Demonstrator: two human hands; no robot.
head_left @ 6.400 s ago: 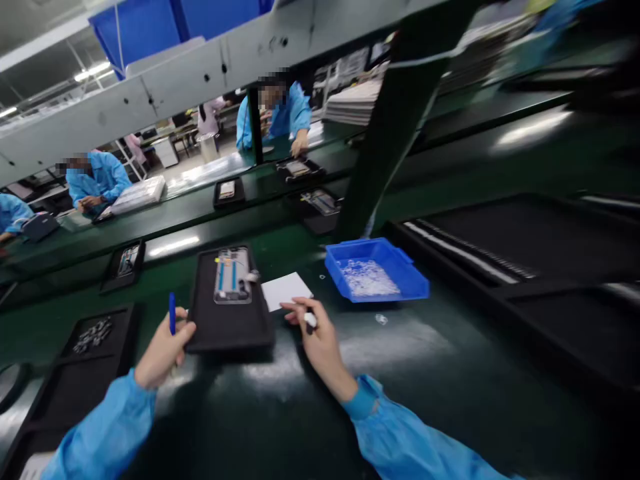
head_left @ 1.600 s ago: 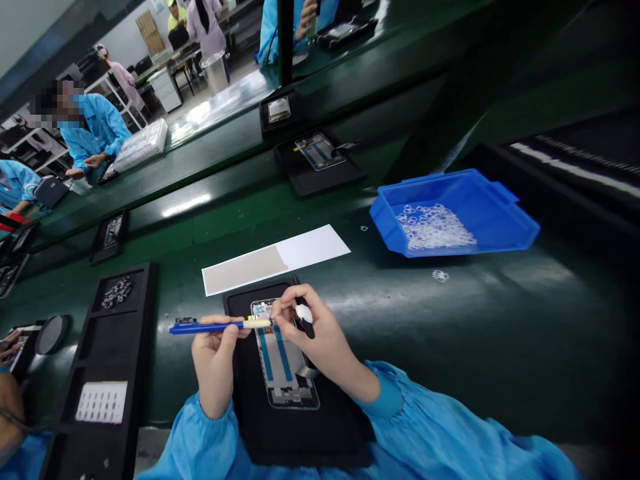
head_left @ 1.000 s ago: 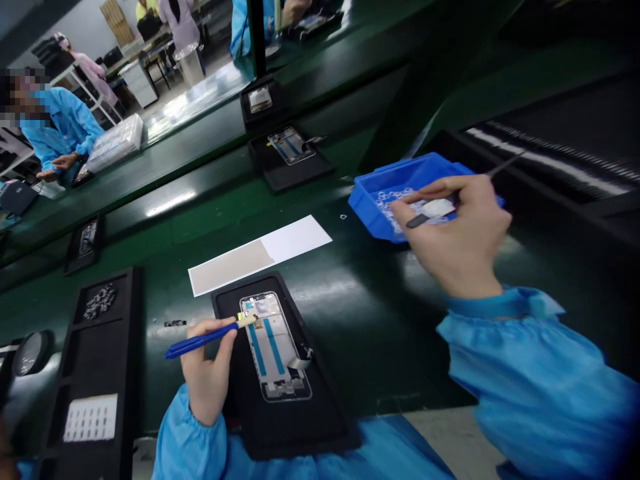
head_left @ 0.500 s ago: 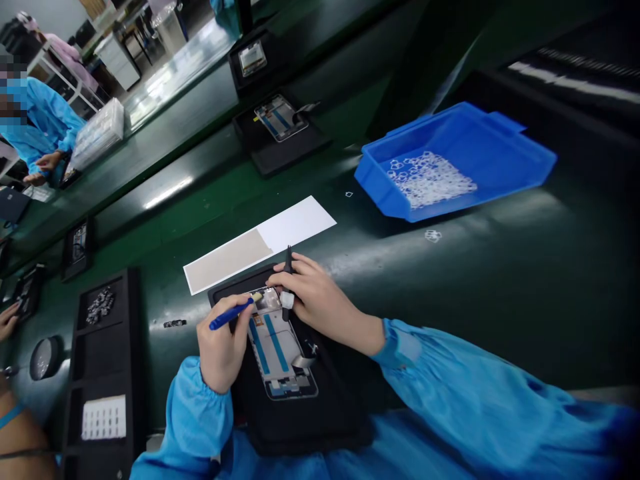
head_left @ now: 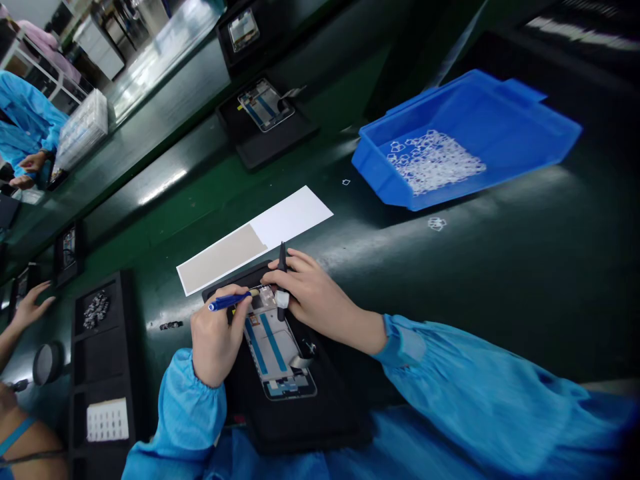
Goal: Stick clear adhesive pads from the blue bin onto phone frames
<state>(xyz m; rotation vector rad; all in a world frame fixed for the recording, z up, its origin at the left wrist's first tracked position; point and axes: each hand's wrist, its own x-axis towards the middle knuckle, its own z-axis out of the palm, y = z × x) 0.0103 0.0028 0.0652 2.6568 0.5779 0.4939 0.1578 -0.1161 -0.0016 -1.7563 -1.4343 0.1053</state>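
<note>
An open phone body with two blue strips lies in a black holder before me. My left hand pinches a blue pen-like tool between thumb and fingers. Its pale tip rests at the upper end of the phone body; whether it touches is hard to see. My right hand is closed around black tweezers wrapped with a white band, points turned away from me. The fingers of that hand rest over the phone's upper right corner. A flat cable curls up from the phone's right side.
Beyond the holder lies a white and beige strip sheet. A blue bin of small white frames stands at right, with loose frames nearby. At left are a compartmented black tray and a co-worker's hand. Another phone body sits farther back.
The blue tool now lies flatter, its rear end lower relative to my left hand's knuckles. My right hand keeps its hold on the tweezers. The co-worker's hand at left has risen with fingers spread.
</note>
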